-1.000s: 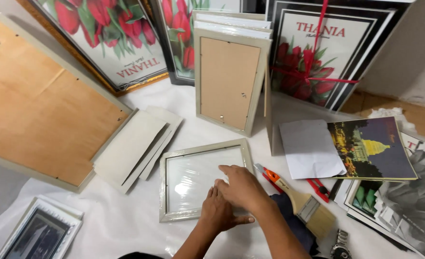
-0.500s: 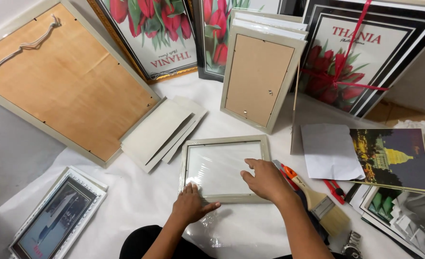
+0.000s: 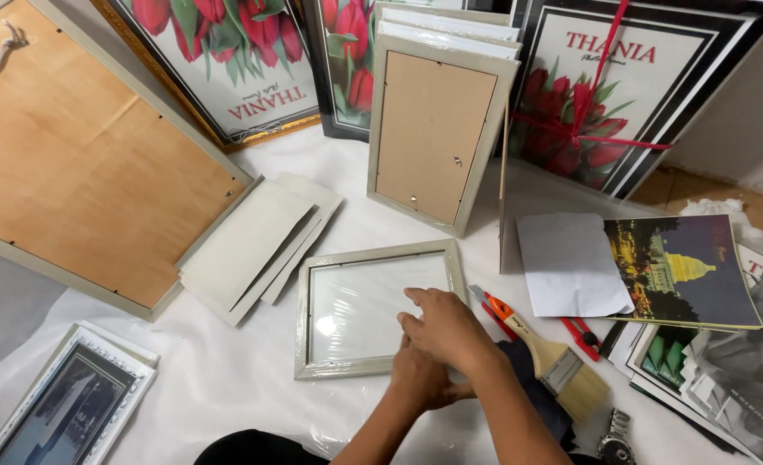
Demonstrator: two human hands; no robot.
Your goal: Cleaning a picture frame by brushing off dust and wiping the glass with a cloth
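Down at the near right corner of the small grey frame (image 3: 380, 308), both of my hands were stacked: my right hand (image 3: 446, 329) lay on top, palm down with the fingers loosely together and stretched leftward over the frame's lower edge, clamped on nothing that I could see, while my left hand (image 3: 422, 379) sat under and just behind it, thumb out to the right, its fingers hidden so I could not tell whether they pinched the plastic wrap or only pressed on it. From there the frame ran away to my left and a little forward, flat on the white sheet (image 3: 226, 387), its long axis lying roughly across me, its wrapped glass catching a spot of light. My right hand was the nearer to the frame's middle; my left reached only the corner. Just beside my right wrist lay the paintbrush (image 3: 554, 362) with an orange-handled cutter (image 3: 493, 310) touching its handle end, both pointing up-left toward the frame's right edge. Farther left were the fanned grey backing boards (image 3: 248, 250), near the frame's top left corner but apart from it, and beyond them the large frame lying back-up (image 3: 80, 172). Ahead stood a stack of small frames (image 3: 433, 129), backs toward me, and off right a night-scene print (image 3: 679, 271) under a white paper (image 3: 571, 263).
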